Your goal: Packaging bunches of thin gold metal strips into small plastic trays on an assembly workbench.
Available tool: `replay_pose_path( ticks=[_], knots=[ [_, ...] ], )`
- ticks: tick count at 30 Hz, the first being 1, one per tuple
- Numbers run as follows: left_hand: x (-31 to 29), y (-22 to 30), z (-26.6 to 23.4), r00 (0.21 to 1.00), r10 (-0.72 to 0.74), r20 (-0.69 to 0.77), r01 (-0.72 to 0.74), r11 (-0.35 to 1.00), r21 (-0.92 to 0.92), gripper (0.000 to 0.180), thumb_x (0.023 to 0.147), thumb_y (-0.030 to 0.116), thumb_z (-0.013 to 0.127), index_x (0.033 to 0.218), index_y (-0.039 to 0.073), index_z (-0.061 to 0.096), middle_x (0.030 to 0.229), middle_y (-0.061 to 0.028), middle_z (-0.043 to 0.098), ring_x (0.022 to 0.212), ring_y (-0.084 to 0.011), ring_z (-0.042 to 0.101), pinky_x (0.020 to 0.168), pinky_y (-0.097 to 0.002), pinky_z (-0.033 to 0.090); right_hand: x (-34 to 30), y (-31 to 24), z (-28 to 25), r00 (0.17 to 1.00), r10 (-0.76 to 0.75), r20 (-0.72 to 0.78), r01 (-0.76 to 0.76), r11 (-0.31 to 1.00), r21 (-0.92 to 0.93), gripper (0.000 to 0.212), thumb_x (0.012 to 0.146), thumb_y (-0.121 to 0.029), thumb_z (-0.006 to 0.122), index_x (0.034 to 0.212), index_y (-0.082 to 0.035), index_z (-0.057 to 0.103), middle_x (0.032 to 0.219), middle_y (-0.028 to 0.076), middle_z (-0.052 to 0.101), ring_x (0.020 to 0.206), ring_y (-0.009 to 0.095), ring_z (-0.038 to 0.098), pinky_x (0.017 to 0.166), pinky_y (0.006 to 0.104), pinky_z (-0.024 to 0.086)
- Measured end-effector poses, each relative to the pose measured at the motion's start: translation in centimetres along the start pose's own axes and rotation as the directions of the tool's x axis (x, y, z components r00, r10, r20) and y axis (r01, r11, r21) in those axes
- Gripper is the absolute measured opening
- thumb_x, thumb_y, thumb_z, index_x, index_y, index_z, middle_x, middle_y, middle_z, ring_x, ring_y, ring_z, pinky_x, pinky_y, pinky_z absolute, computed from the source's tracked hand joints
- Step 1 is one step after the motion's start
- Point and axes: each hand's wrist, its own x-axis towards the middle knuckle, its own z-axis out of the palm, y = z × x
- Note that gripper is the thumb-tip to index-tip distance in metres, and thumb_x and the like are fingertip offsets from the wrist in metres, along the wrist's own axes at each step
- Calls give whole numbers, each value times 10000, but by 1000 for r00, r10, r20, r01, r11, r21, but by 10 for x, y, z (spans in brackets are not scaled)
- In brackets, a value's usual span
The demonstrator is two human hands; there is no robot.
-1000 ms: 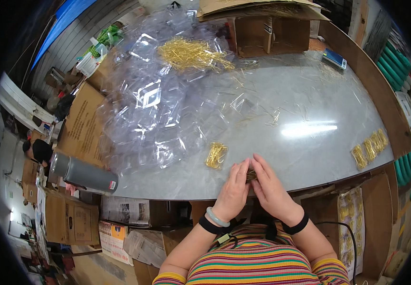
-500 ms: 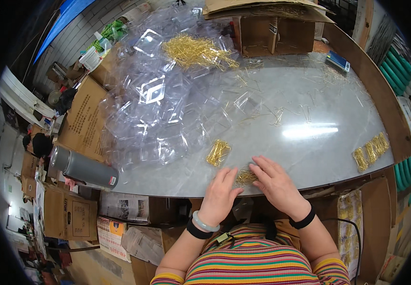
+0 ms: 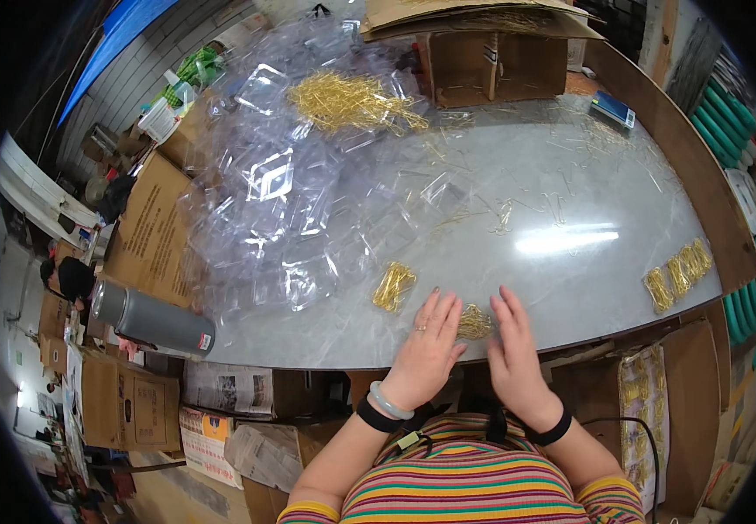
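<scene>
Near the front edge of the table, a small pile of gold wire hooks [image 3: 474,321] lies between my two hands. My left hand [image 3: 429,345] rests to its left, fingers stretched out and close together, a ring on one finger, its fingers right beside the pile. On the other side, my right hand [image 3: 516,354] stands on edge with fingers extended, a small gap from the hooks. Neither hand grips anything. Just beyond my left fingertips sits a neat bundle of gold hooks [image 3: 393,286]. Several similar bundles [image 3: 679,275] form a row at the table's right edge.
Clear plastic boxes [image 3: 264,227] are heaped across the left, with a tangle of loose gold hooks [image 3: 347,100] on top. Stray hooks [image 3: 505,214] lie mid-table. A grey bottle [image 3: 155,319] lies at left. Cardboard boxes [image 3: 526,70] and a blue packet [image 3: 614,109] stand behind.
My left hand has moved right and turned more upright. My right hand's fingers have swung away from the pile, which now lies slightly farther right and shows more fully.
</scene>
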Motion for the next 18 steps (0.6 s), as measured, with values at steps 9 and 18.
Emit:
replay_pose_path(
  ticks=[9,18],
  knots=[
    [-5,-1,9,1000,-23,18,22,998,52,632,883,-48,520,1478,-104,315,1417,-291,408,1357,-451,421,1155,-507,354,11,-3,17,993,-117,4,117,992,38,553,895,49,563,1423,66,400,1490,280,387,1372,458,410,1147,476,361],
    [-18,-1,-12,977,-148,-154,122,978,-167,680,832,52,766,1427,-8,441,1408,-234,486,1279,-423,512,1051,-436,457,16,5,16,954,-260,151,298,891,-342,439,806,-17,592,1244,19,592,1296,161,567,1260,354,528,1085,439,439]
  ],
)
